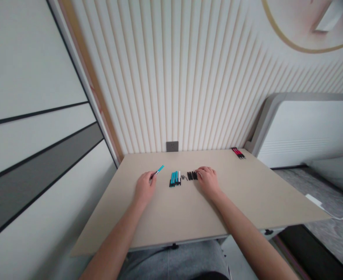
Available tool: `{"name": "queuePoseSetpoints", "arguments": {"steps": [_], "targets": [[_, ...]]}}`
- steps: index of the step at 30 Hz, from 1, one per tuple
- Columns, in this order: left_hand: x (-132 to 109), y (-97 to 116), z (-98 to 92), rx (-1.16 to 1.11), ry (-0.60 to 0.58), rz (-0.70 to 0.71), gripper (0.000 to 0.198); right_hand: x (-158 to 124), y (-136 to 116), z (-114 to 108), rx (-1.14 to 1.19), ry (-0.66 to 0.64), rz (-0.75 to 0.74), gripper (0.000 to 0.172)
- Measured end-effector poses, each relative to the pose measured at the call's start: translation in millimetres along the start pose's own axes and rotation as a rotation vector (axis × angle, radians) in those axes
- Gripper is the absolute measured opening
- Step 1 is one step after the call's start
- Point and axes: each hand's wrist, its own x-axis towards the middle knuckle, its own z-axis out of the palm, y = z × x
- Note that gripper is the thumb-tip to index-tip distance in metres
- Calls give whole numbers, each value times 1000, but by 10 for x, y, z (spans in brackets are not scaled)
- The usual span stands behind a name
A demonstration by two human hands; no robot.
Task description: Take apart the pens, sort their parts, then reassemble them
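My left hand [145, 186] is closed around a blue pen [160, 169] with a dark lower end, its blue end pointing up and right. My right hand [208, 179] rests at the right end of a row of short black pen parts [192, 175], fingers bent down and touching the last one; whether it grips that piece is hidden. Between the hands lie several blue pen barrels [174, 178] with black ends, side by side with a white one [179, 177]. Small dark metal bits [183, 177] are scattered just right of them.
Several red-and-black pens [238, 153] lie at the back right of the beige table [177, 217]. A dark wall socket [172, 146] sits on the ribbed wall behind. White cabinet panels stand at left, a bed headboard [300, 128] at right.
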Motion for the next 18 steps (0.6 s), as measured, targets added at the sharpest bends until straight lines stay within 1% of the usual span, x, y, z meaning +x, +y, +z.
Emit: {"name": "queuePoseSetpoints", "arguments": {"steps": [2,4,5,7,9,11,12,15,18], "targets": [[20,-13,-45,6,82,-36,23,-3,51,-15,0,6,31,23],[39,-36,-93,1,165,-65,24,-11,40,-23,-2,7,38,23],[47,-47,-113,-2,197,-75,24,-16,4,-23,-3,3,23,24],[58,-67,-136,-5,233,-88,25,-24,-132,-12,0,-19,-56,24],[59,-83,-132,-5,225,-80,26,-13,-340,20,9,-80,-194,23],[52,-100,-106,-2,187,-57,25,34,-591,76,13,-157,-330,22],[46,-112,-89,2,165,-47,25,75,-719,113,10,-189,-372,22],[22,-162,-40,13,119,-41,23,253,-1062,253,-9,-253,-429,26],[-7,-212,-15,16,104,-57,22,451,-1296,391,-55,-317,-478,31]]}}
